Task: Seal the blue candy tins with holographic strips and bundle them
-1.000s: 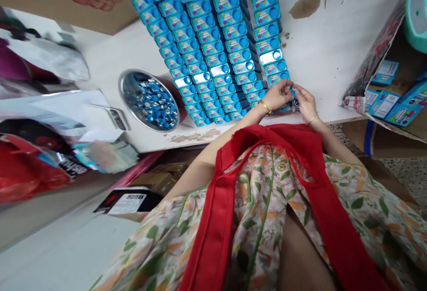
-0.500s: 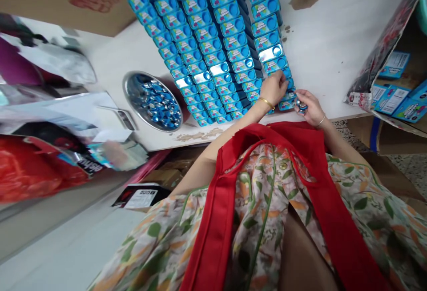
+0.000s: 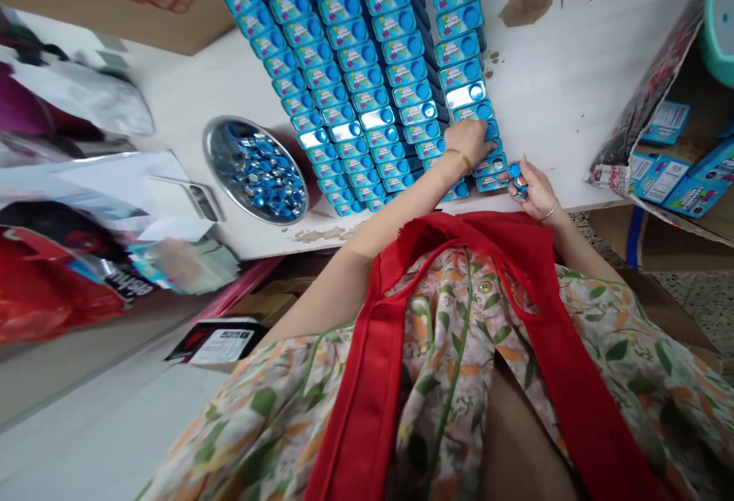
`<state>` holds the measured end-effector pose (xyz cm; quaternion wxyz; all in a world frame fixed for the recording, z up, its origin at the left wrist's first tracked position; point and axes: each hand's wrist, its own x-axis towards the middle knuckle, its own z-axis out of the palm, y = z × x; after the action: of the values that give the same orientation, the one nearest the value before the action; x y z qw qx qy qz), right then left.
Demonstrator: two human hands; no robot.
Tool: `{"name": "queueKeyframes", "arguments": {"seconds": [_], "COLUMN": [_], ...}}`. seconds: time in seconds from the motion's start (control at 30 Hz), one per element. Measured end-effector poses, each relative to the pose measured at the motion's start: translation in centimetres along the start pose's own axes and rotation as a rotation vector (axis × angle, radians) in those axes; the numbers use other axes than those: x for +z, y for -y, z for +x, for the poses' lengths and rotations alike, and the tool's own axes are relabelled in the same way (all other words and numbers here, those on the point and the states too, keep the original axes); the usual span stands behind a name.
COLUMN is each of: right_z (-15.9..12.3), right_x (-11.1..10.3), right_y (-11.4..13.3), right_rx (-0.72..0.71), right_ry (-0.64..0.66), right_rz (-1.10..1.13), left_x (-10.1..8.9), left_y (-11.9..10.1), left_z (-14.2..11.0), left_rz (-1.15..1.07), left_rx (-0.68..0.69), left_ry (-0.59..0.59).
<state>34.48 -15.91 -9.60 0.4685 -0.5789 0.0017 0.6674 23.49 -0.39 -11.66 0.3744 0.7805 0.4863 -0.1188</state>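
Note:
Several rows of small blue printed boxes [image 3: 404, 73], each with a round blue spot at one end, stand on the white table. My left hand [image 3: 467, 141], with a gold bracelet, rests over the near part of the rightmost row. Its fingers are curled down against the boxes, and whatever they pinch is hidden. Just right of that row's near end, my right hand [image 3: 537, 189] is closed around a few small round blue-and-silver caps [image 3: 519, 182]. More such caps [image 3: 267, 180] fill a metal bowl [image 3: 215, 172] left of the rows.
A large cardboard box [image 3: 189, 27] stands at the back left. At the right, an open carton [image 3: 659, 57] contains blue boxes [image 3: 668, 180] and a turquoise container [image 3: 719, 27]. Papers and a red plastic bag [image 3: 51, 287] lie at the left. The table's near edge runs by my waist.
My left hand has shifted slightly left and lower over the rightmost row, its fingers now curled down. In my right hand, a blue cap face has come into view. The camera view has shifted slightly.

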Motion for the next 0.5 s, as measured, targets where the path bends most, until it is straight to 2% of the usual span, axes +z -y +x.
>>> {"name": "queueKeyframes", "arguments": {"seconds": [0.07,0.13,0.2,0.27,0.4,0.5], "right_z": [-0.1,-0.2,-0.4,-0.7,-1.5,-2.1], "right_x": [0.2,0.4,0.6,0.6,-0.4,-1.6], "right_y": [-0.1,-0.2,-0.4,-0.6,-0.6,-0.8], "right_rx": [0.003,0.006,0.025,0.060,0.131,0.137], "right_ry": [0.011,0.019,0.020,0.017,0.009,0.007], "right_rz": [0.027,0.049,0.053,0.058,0.118,0.127], "left_x": [0.4,1.1,1.6,1.9,1.2,0.6], "left_y": [-0.3,-0.5,-0.7,-0.7,-0.9,-1.6], "left_z": [-1.9,-3.7,-4.8,-5.1,-4.3,-3.9], "left_rz": [-0.133,-0.267,-0.335,-0.347,-0.246,-0.052], "left_rx": [0.130,0.253,0.307,0.267,0.063,-0.032], "left_ry": [0.010,0.068,0.103,0.083,0.000,0.046]}}
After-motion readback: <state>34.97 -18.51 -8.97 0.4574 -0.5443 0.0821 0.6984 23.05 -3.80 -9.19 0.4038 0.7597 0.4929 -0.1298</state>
